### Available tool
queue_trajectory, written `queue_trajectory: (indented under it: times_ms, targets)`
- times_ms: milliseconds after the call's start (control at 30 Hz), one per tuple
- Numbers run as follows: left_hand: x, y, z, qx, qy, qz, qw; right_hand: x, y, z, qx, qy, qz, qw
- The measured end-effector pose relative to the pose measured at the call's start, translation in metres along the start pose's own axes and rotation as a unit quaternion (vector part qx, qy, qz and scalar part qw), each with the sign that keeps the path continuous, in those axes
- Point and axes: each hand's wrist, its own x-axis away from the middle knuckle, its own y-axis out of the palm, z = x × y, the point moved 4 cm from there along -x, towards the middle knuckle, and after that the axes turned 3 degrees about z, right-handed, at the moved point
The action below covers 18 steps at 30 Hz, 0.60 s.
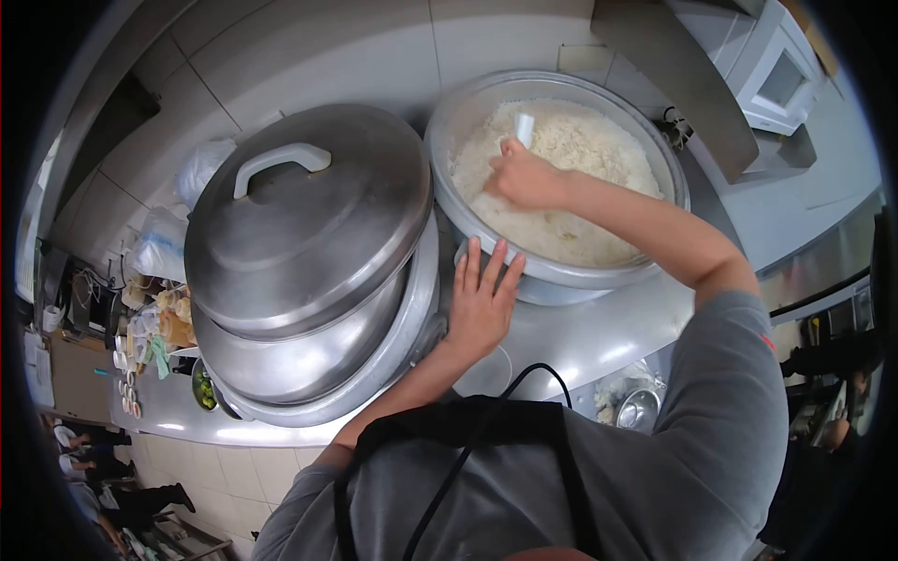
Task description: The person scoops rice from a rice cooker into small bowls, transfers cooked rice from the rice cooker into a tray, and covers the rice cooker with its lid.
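A wide metal pot (pixel 669 178) stands against the wall, filled with cooked white rice (pixel 599 140). Over the rice, my right hand (pixel 528 178) is closed around a white-handled utensil (pixel 525 129). Its handle end points up past my fist; the lower end is hidden by my hand and the rice. My left hand (pixel 484 299) lies with fingers spread against the outside of the pot, fingertips near the rim, and holds nothing. Left of it sits a second large pot (pixel 426 299) with stacked metal covers, the top one a domed lid (pixel 355 215) with a pale handle (pixel 281 164).
Both pots rest on a steel counter (pixel 599 351). Plastic bags (pixel 159 245) and small containers are at the far left. A metal bowl (pixel 639 409) sits low on the right, and a white appliance (pixel 776 75) stands at upper right. Other people (pixel 94 463) are at lower left.
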Motion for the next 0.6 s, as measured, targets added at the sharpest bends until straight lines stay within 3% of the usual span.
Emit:
queue_trajectory:
  times_ms: [100,167,300,367,467,600]
  targets:
    - [0.001,0.001,0.0,-0.006,0.002,-0.002,1.0,0.019,-0.01,-0.003,-0.078,-0.059,0.002,0.995]
    - [0.001,0.002,-0.001,-0.007,0.0,-0.005,1.0,0.017,0.002,0.021,-0.039,-0.032,-0.147,0.988]
    - [0.001,0.002,0.0,0.0,-0.001,0.001,1.0,0.0,0.031,0.153,0.233,0.203,-0.08,0.948]
    - [0.0,0.001,0.0,0.001,-0.001,-0.001,1.0,0.007,0.043,0.19,0.248,0.295,-0.111,0.916]
    - [0.0,0.003,-0.001,-0.003,0.001,-0.003,1.0,0.009,0.069,0.195,0.213,0.353,-0.166,0.896]
    - [0.0,0.003,0.0,0.001,0.004,0.011,1.0,0.01,0.087,0.18,0.202,0.287,-0.102,0.931]
